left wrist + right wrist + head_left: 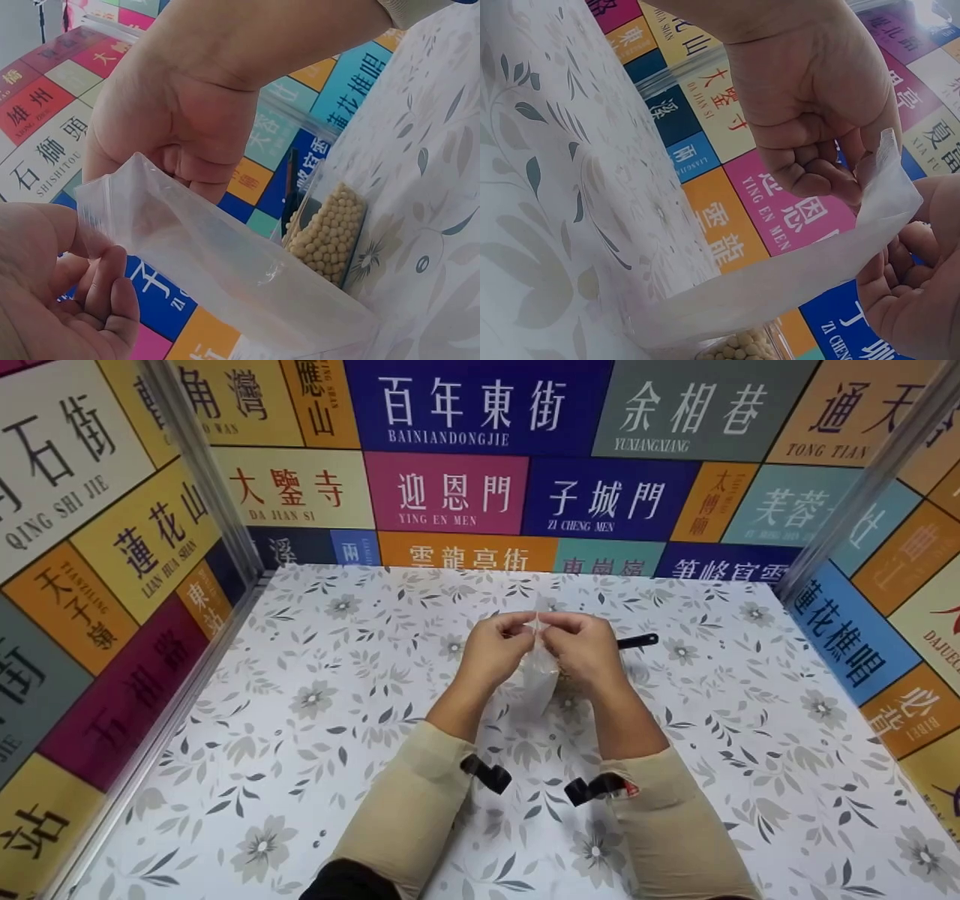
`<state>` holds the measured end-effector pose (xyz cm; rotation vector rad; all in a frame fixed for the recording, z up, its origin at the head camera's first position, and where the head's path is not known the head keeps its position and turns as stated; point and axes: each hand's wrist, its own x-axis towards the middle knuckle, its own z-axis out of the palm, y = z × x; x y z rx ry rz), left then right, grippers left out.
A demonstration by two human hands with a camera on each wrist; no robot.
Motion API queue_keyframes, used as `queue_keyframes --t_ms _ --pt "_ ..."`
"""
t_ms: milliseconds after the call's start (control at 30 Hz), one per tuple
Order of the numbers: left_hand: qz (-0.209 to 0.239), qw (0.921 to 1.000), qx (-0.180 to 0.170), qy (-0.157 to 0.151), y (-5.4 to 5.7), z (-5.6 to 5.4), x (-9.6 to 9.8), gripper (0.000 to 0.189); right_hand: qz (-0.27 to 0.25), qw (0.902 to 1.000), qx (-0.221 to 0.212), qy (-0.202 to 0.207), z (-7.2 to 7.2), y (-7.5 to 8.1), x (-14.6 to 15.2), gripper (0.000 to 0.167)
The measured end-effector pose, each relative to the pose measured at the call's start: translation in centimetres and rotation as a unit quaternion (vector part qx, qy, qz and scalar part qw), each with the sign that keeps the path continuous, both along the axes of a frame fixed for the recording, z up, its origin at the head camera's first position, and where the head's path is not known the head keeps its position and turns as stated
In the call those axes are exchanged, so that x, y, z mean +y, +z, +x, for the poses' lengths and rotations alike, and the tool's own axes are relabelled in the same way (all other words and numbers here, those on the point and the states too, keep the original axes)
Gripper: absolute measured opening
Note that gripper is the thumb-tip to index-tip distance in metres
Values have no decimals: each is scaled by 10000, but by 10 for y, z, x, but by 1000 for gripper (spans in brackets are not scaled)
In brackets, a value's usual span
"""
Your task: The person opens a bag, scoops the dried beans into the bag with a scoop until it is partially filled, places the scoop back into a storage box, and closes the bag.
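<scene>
Between both hands hangs a translucent plastic zip bag (225, 255), its top edge up and its body slanting down toward the table. My left hand (495, 649) pinches one side of the bag's top between thumb and fingers. From the other side, my right hand (581, 645) pinches the same top edge, the fingertips of both hands nearly meeting in the head view. No contents show inside the bag. Behind it, a clear box of round pale beans (330, 232) stands on the table, mostly hidden by the right hand in the head view.
A black handle (637, 641) sticks out to the right from behind the right hand, at the bean box. White floral cloth (300, 780) covers the table. Panels with coloured street-name signs (457, 495) rise at the back and both sides.
</scene>
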<state>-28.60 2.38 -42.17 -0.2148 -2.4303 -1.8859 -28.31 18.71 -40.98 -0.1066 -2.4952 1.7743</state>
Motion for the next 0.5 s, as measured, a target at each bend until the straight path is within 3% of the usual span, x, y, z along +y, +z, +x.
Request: queue_keyframes --t_ms 233,500 --pt "62 9997 31 219 0 0 -2 27 -447 9990 -68 46 0 0 1 32" --pt "256 9987 -37 448 0 -5 -6 25 -602 9981 -130 28 -3 1 6 30"
